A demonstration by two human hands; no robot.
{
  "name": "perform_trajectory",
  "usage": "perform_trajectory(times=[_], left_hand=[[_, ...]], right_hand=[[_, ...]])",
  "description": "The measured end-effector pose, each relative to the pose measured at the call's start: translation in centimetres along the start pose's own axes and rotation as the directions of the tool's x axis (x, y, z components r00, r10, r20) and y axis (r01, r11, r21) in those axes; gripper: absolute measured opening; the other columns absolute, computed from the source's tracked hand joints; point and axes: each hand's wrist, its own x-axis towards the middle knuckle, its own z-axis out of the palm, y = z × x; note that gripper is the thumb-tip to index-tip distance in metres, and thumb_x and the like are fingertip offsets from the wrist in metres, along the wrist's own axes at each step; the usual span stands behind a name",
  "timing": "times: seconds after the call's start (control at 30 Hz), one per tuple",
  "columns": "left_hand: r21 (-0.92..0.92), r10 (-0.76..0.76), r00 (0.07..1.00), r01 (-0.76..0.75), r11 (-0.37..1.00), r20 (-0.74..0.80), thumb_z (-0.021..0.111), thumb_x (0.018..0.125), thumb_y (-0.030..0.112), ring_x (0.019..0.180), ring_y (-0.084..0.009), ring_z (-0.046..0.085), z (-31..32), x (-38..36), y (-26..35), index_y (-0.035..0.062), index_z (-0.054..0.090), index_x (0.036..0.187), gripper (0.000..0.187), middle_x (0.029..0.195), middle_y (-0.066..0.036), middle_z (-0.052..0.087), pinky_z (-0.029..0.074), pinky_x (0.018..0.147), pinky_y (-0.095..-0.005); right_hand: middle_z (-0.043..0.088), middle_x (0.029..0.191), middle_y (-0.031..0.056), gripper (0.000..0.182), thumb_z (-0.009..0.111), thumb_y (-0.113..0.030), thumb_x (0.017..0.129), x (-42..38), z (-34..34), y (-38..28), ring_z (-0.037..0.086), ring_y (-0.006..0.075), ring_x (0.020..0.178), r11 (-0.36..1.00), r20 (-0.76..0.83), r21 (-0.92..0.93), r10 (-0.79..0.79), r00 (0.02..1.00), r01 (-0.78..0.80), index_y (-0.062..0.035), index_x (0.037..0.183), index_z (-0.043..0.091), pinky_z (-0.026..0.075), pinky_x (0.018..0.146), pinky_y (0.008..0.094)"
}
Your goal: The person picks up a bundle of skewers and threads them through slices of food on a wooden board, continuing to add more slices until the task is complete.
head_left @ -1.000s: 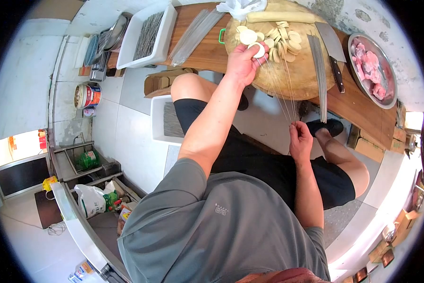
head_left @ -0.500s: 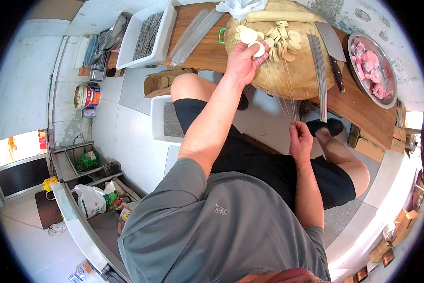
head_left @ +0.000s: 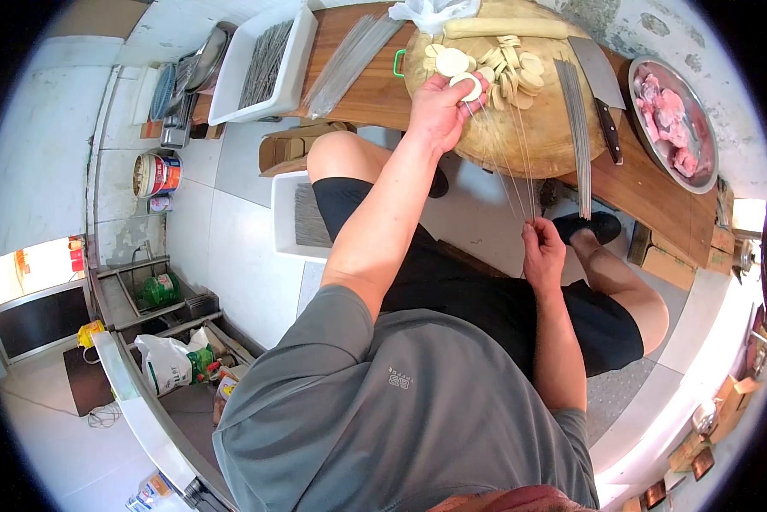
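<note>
My left hand (head_left: 439, 115) is closed on a pale round slice (head_left: 466, 87), pinched between thumb and fingers at the near-left edge of the round wooden chopping board (head_left: 562, 145). Thin metal skewers (head_left: 521, 175) run from my right hand (head_left: 543, 247) up toward the slices; whether their tips enter the held slice is too fine to tell. My right fingers are pinched around the skewers' lower ends, above my lap. A heap of similar slices (head_left: 510, 72) lies on the board, with a long pale roll (head_left: 504, 29) behind it.
A bundle of skewers (head_left: 575, 128) and a cleaver (head_left: 597, 72) lie at the board's right. Beyond stands a steel bowl of raw meat (head_left: 709, 162). Left are bagged skewers (head_left: 353, 64) and a white bin of skewers (head_left: 221, 102); another white bin (head_left: 285, 230) stands lower.
</note>
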Motion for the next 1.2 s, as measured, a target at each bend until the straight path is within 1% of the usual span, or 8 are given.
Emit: perform_trajectory(times=[0.2,0.4,0.5,0.8,0.9,1.0,1.1,1.2], left_hand=[[0.017,0.010,1.000,-0.010,1.000,-0.010,0.058,0.087,-0.001,0.097,-0.0245,0.063,0.2,0.1,-0.2,-0.0034,0.052,0.114,0.029,0.106,-0.015,0.063,0.055,0.079,-0.0331],[0.062,0.033,0.999,-0.033,0.998,-0.004,0.058,0.086,-0.002,0.095,-0.0233,0.064,0.4,0.0,-0.4,-0.0030,0.054,0.113,0.028,0.105,-0.014,0.064,0.055,0.078,-0.0325],[0.034,0.051,0.999,-0.051,0.998,0.007,0.060,0.084,-0.004,0.082,-0.0206,0.065,0.7,0.0,-0.5,-0.0035,0.054,0.106,0.023,0.097,-0.013,0.064,0.054,0.066,-0.0296],[0.031,0.019,0.999,-0.019,0.999,0.026,0.061,0.084,-0.003,0.083,-0.0210,0.065,1.2,-0.3,-0.9,-0.0036,0.056,0.104,0.021,0.096,-0.013,0.065,0.055,0.067,-0.0284],[0.044,-0.004,1.000,0.003,0.999,0.027,0.061,0.084,-0.002,0.085,-0.0219,0.065,1.4,-0.5,-0.8,-0.0042,0.056,0.105,0.021,0.098,-0.013,0.065,0.055,0.068,-0.0287],[0.083,-0.021,0.999,0.017,0.996,0.044,0.060,0.088,0.004,0.091,-0.0227,0.065,0.9,-0.2,-1.1,-0.0025,0.055,0.111,0.024,0.102,-0.014,0.065,0.055,0.076,-0.0325],[-0.024,-0.076,0.996,0.077,0.997,0.044,0.058,0.091,0.009,0.091,-0.0231,0.065,0.7,-0.2,-1.3,-0.0034,0.055,0.110,0.023,0.102,-0.014,0.065,0.055,0.076,-0.0329],[0.014,-0.080,0.996,0.080,0.997,0.050,0.057,0.092,0.013,0.090,-0.0228,0.065,0.8,-0.2,-1.2,-0.0047,0.055,0.109,0.024,0.102,-0.014,0.065,0.055,0.077,-0.0332]], right_hand=[[0.064,0.078,0.0038,0.013,0.060,-0.011,0.089,0.0,0.0,0.1,0.056,0.0093,0.072,1.000,-0.004,-0.026,0.001,1.000,-0.001,0.0004,0.095,0.061,0.047,0.066,0.0251],[0.063,0.077,0.0033,0.012,0.060,-0.010,0.089,-0.1,0.2,0.0,0.055,0.0087,0.070,1.000,-0.006,0.005,-0.003,1.000,0.003,0.0005,0.096,0.061,0.047,0.064,0.0243],[0.061,0.076,0.0018,0.012,0.060,-0.009,0.089,-0.2,0.3,-0.2,0.053,0.0073,0.070,1.000,-0.008,0.016,0.008,1.000,-0.008,0.0006,0.095,0.061,0.046,0.064,0.0231],[0.059,0.075,-0.0002,0.011,0.061,-0.009,0.090,-0.3,0.7,-0.2,0.051,0.0058,0.070,0.998,-0.020,0.062,-0.011,1.000,0.012,0.0006,0.095,0.062,0.044,0.063,0.0217],[0.060,0.075,0.0001,0.012,0.061,-0.009,0.090,-0.2,0.7,-0.3,0.051,0.0060,0.070,0.999,-0.027,0.033,-0.011,1.000,0.012,0.0013,0.096,0.062,0.044,0.063,0.0217],[0.060,0.074,0.0006,0.014,0.060,-0.010,0.090,-0.2,0.7,-0.3,0.051,0.0062,0.070,1.000,-0.032,0.008,-0.001,0.999,0.001,0.0019,0.096,0.062,0.044,0.063,0.0218],[0.060,0.074,0.0009,0.014,0.060,-0.011,0.091,0.1,0.7,-0.5,0.051,0.0064,0.070,0.999,-0.031,0.037,0.030,0.999,-0.028,0.0021,0.096,0.062,0.045,0.063,0.0222],[0.060,0.074,0.0010,0.015,0.060,-0.012,0.091,0.0,0.8,-0.9,0.051,0.0064,0.070,1.000,-0.038,0.003,0.027,0.999,-0.027,0.0022,0.096,0.062,0.045,0.064,0.0226]])
